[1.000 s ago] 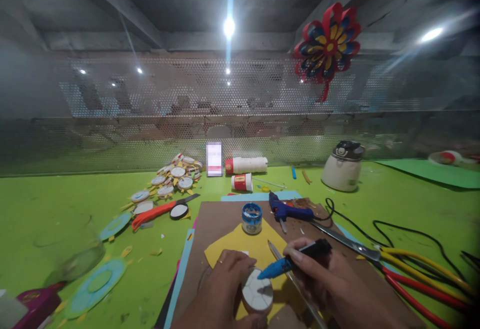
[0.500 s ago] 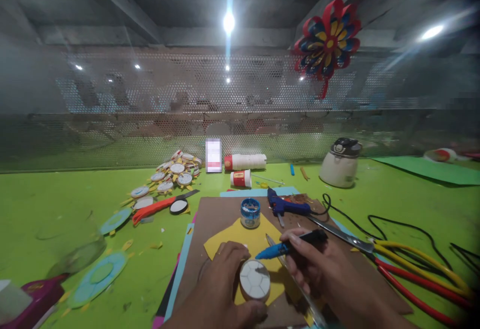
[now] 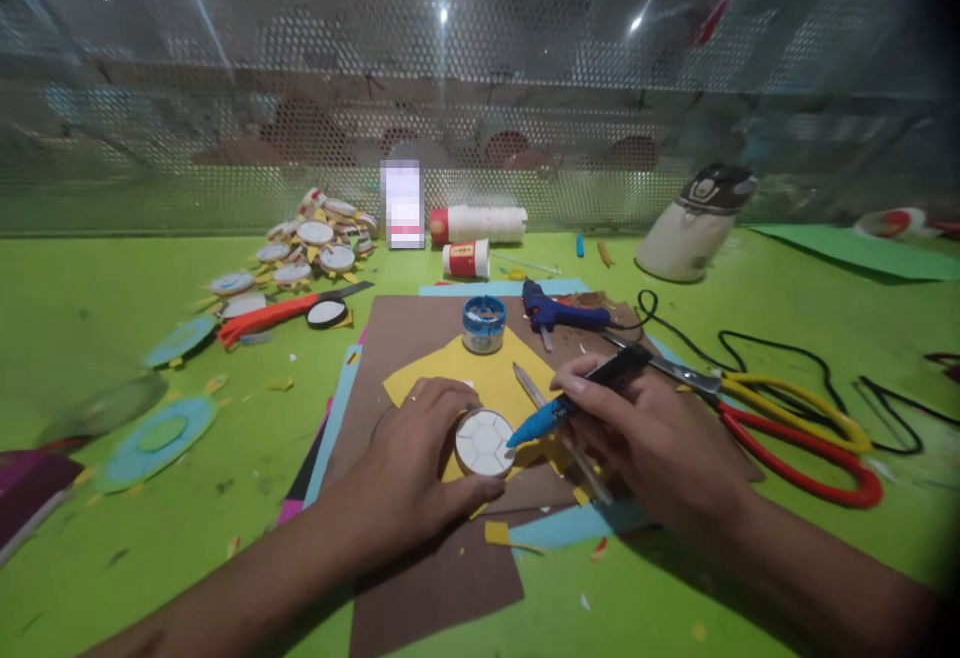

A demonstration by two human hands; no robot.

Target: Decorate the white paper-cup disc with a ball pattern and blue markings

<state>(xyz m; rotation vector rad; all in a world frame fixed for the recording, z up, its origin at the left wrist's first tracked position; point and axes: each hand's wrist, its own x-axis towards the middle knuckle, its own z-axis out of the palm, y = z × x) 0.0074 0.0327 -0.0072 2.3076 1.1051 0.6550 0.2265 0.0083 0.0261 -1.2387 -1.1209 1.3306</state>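
My left hand [image 3: 431, 448] has its thumb and fingers curled round a white paper disc [image 3: 484, 441] marked with dark lines like a football. My right hand [image 3: 619, 418] grips a blue marker [image 3: 541, 422] with a black barrel end, its tip at the disc's right edge. Whether the tip touches cannot be made out. Under the disc lies yellow paper [image 3: 424, 374] on a brown sheet [image 3: 442, 578]. A pen [image 3: 531, 385] rests partly beneath my right hand. Just behind stands a small jar with blue paint [image 3: 484, 325].
Scissors with red and yellow handles [image 3: 795, 458] and a blue glue gun [image 3: 562, 312] with a black cord lie to the right. At the left are an orange cutter knife [image 3: 274, 318] and a pile of paper discs [image 3: 315, 234]. Paper cups [image 3: 466, 259] and a white pot [image 3: 694, 226] stand farther back.
My view has tipped downward, so everything sits higher in the picture. The marker's tip has come down from above the disc to its right edge. Both hands keep their hold.
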